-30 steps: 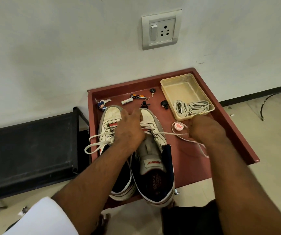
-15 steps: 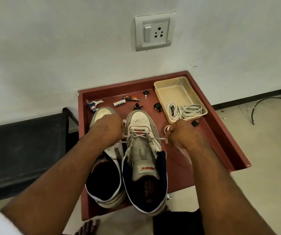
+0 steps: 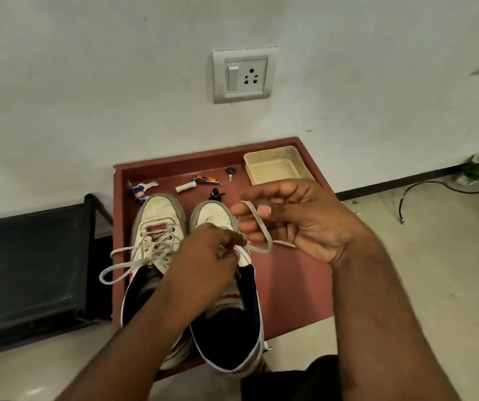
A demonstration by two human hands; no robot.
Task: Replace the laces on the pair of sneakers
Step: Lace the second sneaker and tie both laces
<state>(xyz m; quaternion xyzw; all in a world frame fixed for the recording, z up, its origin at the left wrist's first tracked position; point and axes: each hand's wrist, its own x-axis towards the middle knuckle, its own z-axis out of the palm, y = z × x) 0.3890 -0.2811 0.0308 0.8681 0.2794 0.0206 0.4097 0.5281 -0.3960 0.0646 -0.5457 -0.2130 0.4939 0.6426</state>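
Note:
Two worn white sneakers stand side by side on a dark red tray (image 3: 296, 285), toes toward the wall. The left sneaker (image 3: 157, 224) is laced, with a loop of lace hanging off its left side. My left hand (image 3: 206, 261) lies over the tongue of the right sneaker (image 3: 218, 215) and pinches its white lace (image 3: 261, 235) at the eyelets. My right hand (image 3: 296, 221) is raised above the tray, palm toward me, holding the free end of that lace between thumb and fingers; the lace curves down in a loop between both hands.
A beige plastic tub (image 3: 275, 164) sits at the tray's back right corner, partly behind my right hand. Keys, a small tube and a keychain figure (image 3: 139, 193) lie along the tray's back. A black bench (image 3: 30, 264) stands left; a black cable (image 3: 434, 189) lies right.
My right hand has lifted up off the tray, drawing the lace end out and turning palm up. My left hand moved from the left sneaker onto the right sneaker's eyelets. The camera tilted.

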